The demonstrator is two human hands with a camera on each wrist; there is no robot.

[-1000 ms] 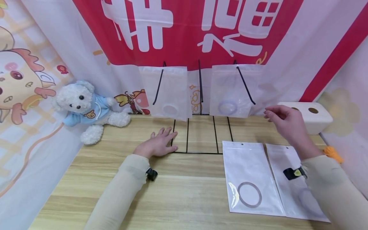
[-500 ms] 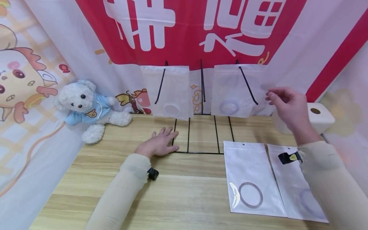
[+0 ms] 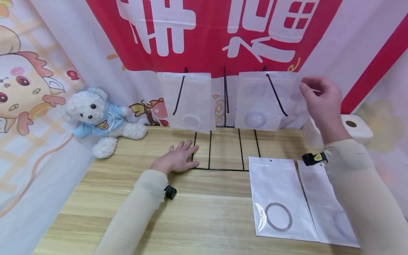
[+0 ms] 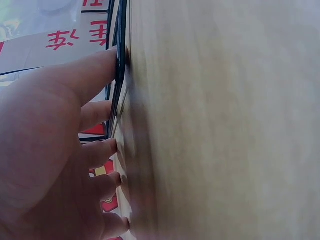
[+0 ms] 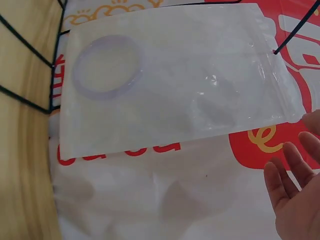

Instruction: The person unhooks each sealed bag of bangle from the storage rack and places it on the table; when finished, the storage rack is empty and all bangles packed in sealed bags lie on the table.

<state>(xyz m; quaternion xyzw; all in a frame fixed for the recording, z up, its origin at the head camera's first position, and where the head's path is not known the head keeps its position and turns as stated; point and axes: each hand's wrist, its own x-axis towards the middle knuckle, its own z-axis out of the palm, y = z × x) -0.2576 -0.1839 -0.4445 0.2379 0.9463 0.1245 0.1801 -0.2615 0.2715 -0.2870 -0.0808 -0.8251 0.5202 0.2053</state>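
Note:
My left hand point(image 3: 178, 158) rests with spread fingers on the table at the left front of a black wire rack's base point(image 3: 220, 169); its thumb and forefinger touch the wire. In the left wrist view, the fingertips point(image 4: 117, 145) meet the wood. Beside the right hanging bag point(image 3: 266, 102), my right hand point(image 3: 322, 102) is raised in the air, fingers loosely bent. The right wrist view has its fingertips right by the upper corner of that translucent zip bag point(image 5: 170, 80), which contains a pale purple ring; whether they touch is unclear. Another bag point(image 3: 189, 102) hangs on the left hook.
Two flat white zip bags, one with a pinkish ring point(image 3: 278, 216), lie on the table point(image 3: 204, 219) at the right, partly under my right forearm. A teddy bear point(image 3: 98, 120) sits at the left. Behind my right wrist stands a white box point(image 3: 357, 128) with round holes.
My right hand has risen from beside the bag's lower part to near its top corner. The left hand stays on the rack base. The view has shifted slightly.

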